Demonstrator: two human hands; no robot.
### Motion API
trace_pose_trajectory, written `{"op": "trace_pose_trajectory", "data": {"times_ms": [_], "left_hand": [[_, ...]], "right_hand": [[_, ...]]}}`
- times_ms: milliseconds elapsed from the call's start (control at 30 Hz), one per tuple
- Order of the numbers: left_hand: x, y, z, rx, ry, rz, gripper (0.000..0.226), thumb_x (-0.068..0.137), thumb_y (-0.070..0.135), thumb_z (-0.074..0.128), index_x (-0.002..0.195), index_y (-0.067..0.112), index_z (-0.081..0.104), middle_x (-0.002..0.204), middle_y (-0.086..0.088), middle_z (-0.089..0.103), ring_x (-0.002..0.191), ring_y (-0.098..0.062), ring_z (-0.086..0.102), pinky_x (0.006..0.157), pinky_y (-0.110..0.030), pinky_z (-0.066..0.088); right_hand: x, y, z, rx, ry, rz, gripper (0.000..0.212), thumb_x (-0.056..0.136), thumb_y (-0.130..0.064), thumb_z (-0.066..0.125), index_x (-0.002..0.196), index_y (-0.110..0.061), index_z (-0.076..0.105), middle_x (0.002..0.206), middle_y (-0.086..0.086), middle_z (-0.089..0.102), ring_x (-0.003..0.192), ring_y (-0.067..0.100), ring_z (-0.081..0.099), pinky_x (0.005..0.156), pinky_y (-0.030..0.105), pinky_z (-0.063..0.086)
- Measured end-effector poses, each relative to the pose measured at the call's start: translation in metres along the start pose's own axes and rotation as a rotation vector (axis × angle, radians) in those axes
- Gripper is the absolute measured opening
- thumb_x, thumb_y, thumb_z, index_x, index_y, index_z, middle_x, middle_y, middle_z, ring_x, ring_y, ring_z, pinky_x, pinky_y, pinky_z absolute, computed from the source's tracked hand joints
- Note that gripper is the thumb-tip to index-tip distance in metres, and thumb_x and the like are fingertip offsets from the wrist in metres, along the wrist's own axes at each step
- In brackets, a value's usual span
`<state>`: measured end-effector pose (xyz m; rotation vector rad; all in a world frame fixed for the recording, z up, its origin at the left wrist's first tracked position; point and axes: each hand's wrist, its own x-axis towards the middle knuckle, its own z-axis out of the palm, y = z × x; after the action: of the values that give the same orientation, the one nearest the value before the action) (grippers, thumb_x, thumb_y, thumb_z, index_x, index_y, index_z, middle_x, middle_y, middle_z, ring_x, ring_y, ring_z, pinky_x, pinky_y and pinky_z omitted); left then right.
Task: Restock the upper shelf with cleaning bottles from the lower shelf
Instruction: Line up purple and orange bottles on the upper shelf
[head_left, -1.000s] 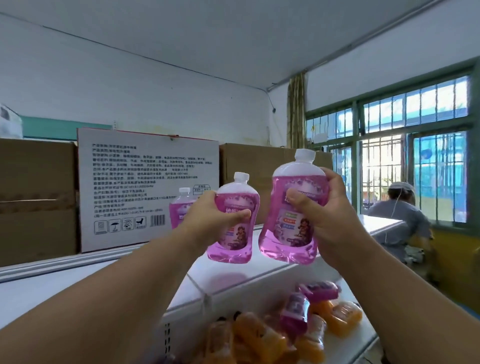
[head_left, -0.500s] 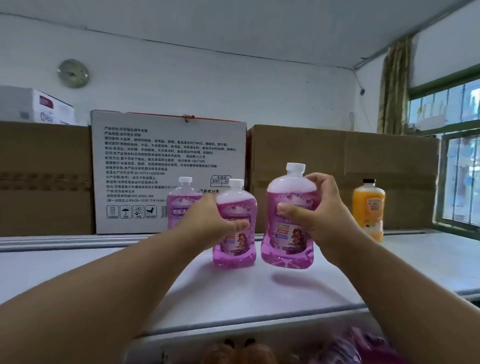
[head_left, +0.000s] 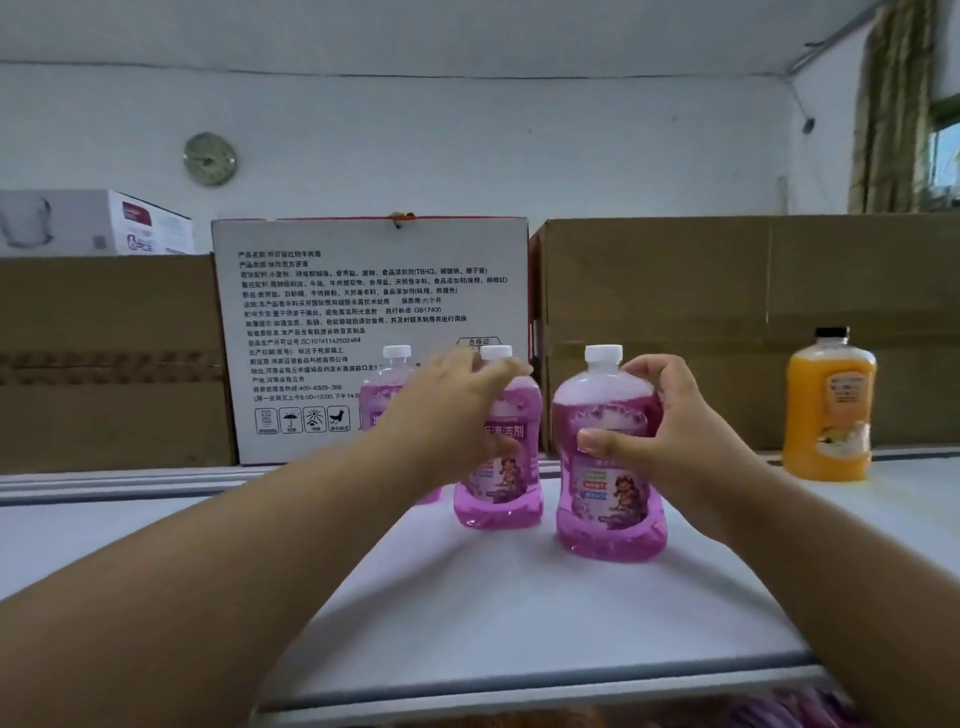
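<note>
Bottles of pink cleaner stand upright on the upper shelf (head_left: 519, 613), the left hand (head_left: 447, 421) wrapped around the middle bottle (head_left: 501, 467) and the right hand (head_left: 675, 441) around the nearer bottle (head_left: 608, 467), which look liquid-heavy, smooth and best gripped at the shoulder.

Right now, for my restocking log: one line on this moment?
left hand gripping pink bottle | right hand gripping second pink bottle | both upright on upper shelf

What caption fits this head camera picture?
Left hand and right hand set two pink bottles on the upper shelf.
</note>
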<state>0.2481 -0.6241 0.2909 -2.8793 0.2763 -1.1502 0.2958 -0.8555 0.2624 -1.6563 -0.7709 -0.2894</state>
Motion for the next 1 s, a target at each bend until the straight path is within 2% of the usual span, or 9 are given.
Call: {"op": "trace_pose_trajectory", "data": {"times_ms": [133,200,367,467,567,633,833,1000], "left_hand": [[0.017,-0.009,0.008,0.052,-0.014,0.009,0.082,0.073,0.058,0.078,0.143,0.041,0.039,0.127,-0.002,0.055,0.118,-0.023,0.047,0.098,-0.039,0.036],[0.022,-0.014,0.014,0.096,-0.002,0.005,0.081,0.072,0.061,0.077,0.142,0.042,0.04,0.125,-0.001,0.057,0.116,-0.023,0.048,0.097,-0.04,0.036],[0.028,-0.02,0.023,0.178,0.029,-0.017,0.081,0.071,0.066,0.074,0.141,0.04,0.041,0.123,0.0,0.059,0.113,-0.024,0.05,0.099,-0.042,0.035],[0.027,-0.025,0.026,0.182,0.055,-0.013,0.083,0.071,0.065,0.075,0.143,0.039,0.041,0.122,-0.001,0.059,0.114,-0.026,0.05,0.099,-0.041,0.035],[0.026,-0.026,0.024,0.198,0.039,-0.027,0.083,0.073,0.065,0.073,0.144,0.039,0.04,0.124,-0.002,0.058,0.115,-0.026,0.049,0.1,-0.04,0.033],[0.025,-0.027,0.023,0.193,0.028,-0.039,0.082,0.074,0.064,0.073,0.144,0.039,0.04,0.125,-0.003,0.058,0.115,-0.027,0.049,0.101,-0.041,0.033],[0.026,-0.026,0.019,0.177,-0.01,-0.037,0.082,0.077,0.064,0.07,0.147,0.04,0.037,0.127,0.0,0.057,0.118,-0.023,0.048,0.104,-0.04,0.031],[0.013,-0.012,0.005,0.341,0.007,-0.052,0.082,0.081,0.074,0.057,0.149,0.042,0.024,0.144,-0.008,0.043,0.131,-0.028,0.04,0.11,-0.046,0.028]], "right_hand": [[-0.004,-0.003,0.002,-0.194,-0.013,-0.051,0.071,0.064,-0.045,0.084,0.114,-0.057,0.035,0.11,-0.02,0.055,0.091,0.005,0.067,0.062,0.018,0.056],[-0.003,-0.007,0.001,-0.323,-0.009,-0.071,0.075,0.063,-0.052,0.08,0.123,-0.05,0.035,0.109,-0.02,0.057,0.088,0.005,0.067,0.057,0.012,0.052],[0.007,-0.008,0.0,-0.513,0.022,-0.083,0.07,0.068,-0.046,0.083,0.122,-0.041,0.038,0.104,-0.016,0.059,0.083,0.004,0.064,0.048,0.009,0.046],[0.012,-0.007,0.003,-0.581,0.021,-0.091,0.073,0.07,-0.048,0.083,0.128,-0.034,0.04,0.107,-0.01,0.059,0.086,0.007,0.064,0.058,0.014,0.051],[0.016,-0.006,0.007,-0.651,0.049,-0.104,0.078,0.072,-0.049,0.08,0.135,-0.028,0.039,0.113,-0.002,0.051,0.093,0.014,0.061,0.075,0.029,0.058],[0.017,-0.006,0.009,-0.682,0.047,-0.107,0.08,0.074,-0.049,0.079,0.137,-0.027,0.037,0.117,0.0,0.046,0.096,0.017,0.059,0.081,0.034,0.058],[0.016,-0.004,0.008,-0.757,-0.041,-0.119,0.102,0.067,-0.049,0.084,0.146,-0.027,0.024,0.123,-0.002,0.037,0.104,0.016,0.053,0.088,0.032,0.055],[0.026,-0.007,0.01,-0.881,-0.034,-0.104,0.094,0.066,-0.055,0.083,0.139,-0.026,0.03,0.115,-0.002,0.033,0.095,0.019,0.056,0.084,0.035,0.057]]}}
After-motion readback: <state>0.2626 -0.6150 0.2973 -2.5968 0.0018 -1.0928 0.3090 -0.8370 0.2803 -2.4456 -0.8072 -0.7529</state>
